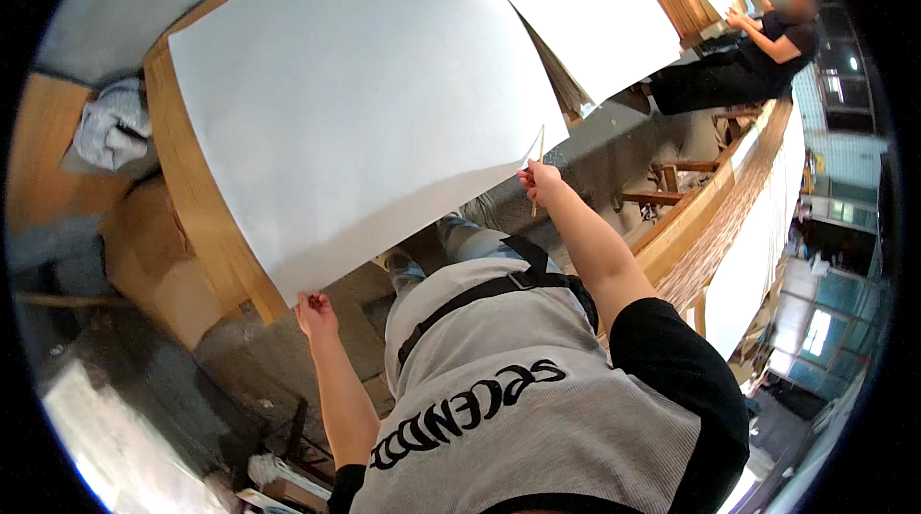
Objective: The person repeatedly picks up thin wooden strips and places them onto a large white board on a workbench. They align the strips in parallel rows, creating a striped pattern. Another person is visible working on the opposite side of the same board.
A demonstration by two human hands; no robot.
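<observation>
A large white sheet (365, 120), which looks like paper, lies over a wooden board and hangs past its near edge. My left hand (316, 310) is closed in a pinch on the sheet's near left corner. Close to the near right corner, my right hand (540, 182) is closed around a thin wooden stick (542, 142). The stick pokes out above and below the fingers, its upper part over the sheet. Those fingers meet the sheet's edge, but whether they also grip it is hidden.
More white sheets (600, 20) lie on a neighbouring stack to the right. At the upper right a co-worker (767, 48) holds another sheet's edge. A long wooden bench (715, 202) runs along the right. Crumpled cloth (113, 125) sits at the far left, above cardboard (158, 255).
</observation>
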